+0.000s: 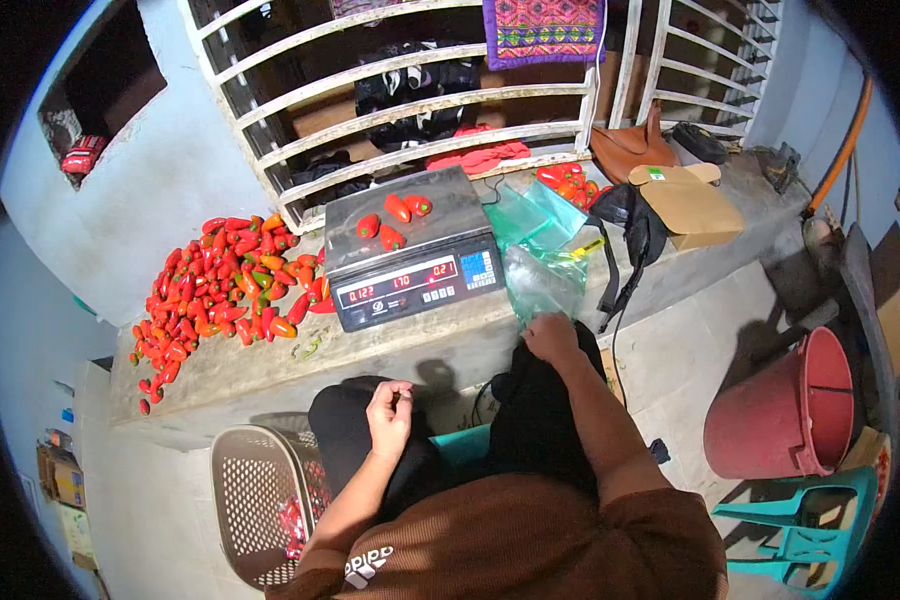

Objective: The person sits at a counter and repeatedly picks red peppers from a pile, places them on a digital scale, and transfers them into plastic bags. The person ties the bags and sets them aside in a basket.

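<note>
My right hand [552,340] is closed at the lower edge of a thin green plastic bag [542,280], which lies on the ledge beside the scale. Above my left thigh, my left hand [390,412] is raised with its fingers curled; whatever may be in them is hidden. A digital scale [415,285] with a lit red display stands in front of me. Several red peppers [397,208] lie on its dark metal pan. To the left spreads a large heap of red and orange peppers [232,270], a few partly green. More red peppers [567,184] sit behind the bag.
A beige basket [255,495] with red items inside stands at lower left. At right are a red bucket [770,415] and a turquoise plastic stool [815,525]. Along the ledge lie a black strapped bag [638,225], a cardboard box [692,205] and a brown bag [632,150]. White window bars [370,95] rise behind.
</note>
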The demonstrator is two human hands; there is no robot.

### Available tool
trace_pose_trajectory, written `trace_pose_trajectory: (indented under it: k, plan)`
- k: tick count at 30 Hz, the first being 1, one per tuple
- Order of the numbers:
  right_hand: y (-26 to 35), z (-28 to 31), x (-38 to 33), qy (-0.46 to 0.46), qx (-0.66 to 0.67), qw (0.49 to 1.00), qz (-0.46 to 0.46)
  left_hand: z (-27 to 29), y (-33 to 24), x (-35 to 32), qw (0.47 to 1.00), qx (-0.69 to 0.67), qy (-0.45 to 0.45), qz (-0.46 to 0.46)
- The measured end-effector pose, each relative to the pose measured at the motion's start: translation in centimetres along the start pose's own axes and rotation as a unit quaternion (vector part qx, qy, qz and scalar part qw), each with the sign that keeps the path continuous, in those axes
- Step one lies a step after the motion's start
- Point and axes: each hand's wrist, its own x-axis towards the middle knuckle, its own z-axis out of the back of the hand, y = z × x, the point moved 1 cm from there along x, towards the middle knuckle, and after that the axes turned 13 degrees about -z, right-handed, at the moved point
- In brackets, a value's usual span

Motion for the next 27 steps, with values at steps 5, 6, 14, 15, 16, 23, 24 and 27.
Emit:
trace_pose_trajectory:
  k: [5,6,14,15,16,23,24,27]
  plan:
    - [-3.2,-1.3,2.0,-0.09,0.227,0.969,-0.048,-1.3,-0.7,-0.6,0.999,-0.006,0.001,-0.047]
    - [-3.5,-2.2,2.9,-0.086,0.158,0.983,-0.047,-0.9,-0.6,-0.6,0.999,0.005,0.006,-0.031]
    - [-3.0,-4.9,6.9,-0.121,-0.072,0.988,-0.066,-1.4,3.0,0.2,0.999,0.009,0.012,0.037]
    - [-2.5,-4.5,7.0,-0.101,-0.085,0.987,-0.092,-1.5,3.3,0.3,0.999,0.004,0.009,0.038]
    - [-1.9,-3.8,7.0,-0.08,-0.099,0.985,-0.116,-1.4,2.6,0.6,0.998,0.014,0.017,0.051]
    - [-2.5,-4.1,10.9,-0.055,0.002,0.965,-0.258,-1.4,3.8,-0.1,0.997,-0.017,0.02,0.074]
    - [-2.4,-4.8,10.5,-0.161,0.007,0.95,-0.268,-1.5,4.2,-0.1,0.997,-0.033,0.013,0.074]
    - [-3.6,-6.7,11.6,-0.134,-0.092,0.962,-0.22,-1.9,5.1,0.0,0.996,-0.008,0.018,0.084]
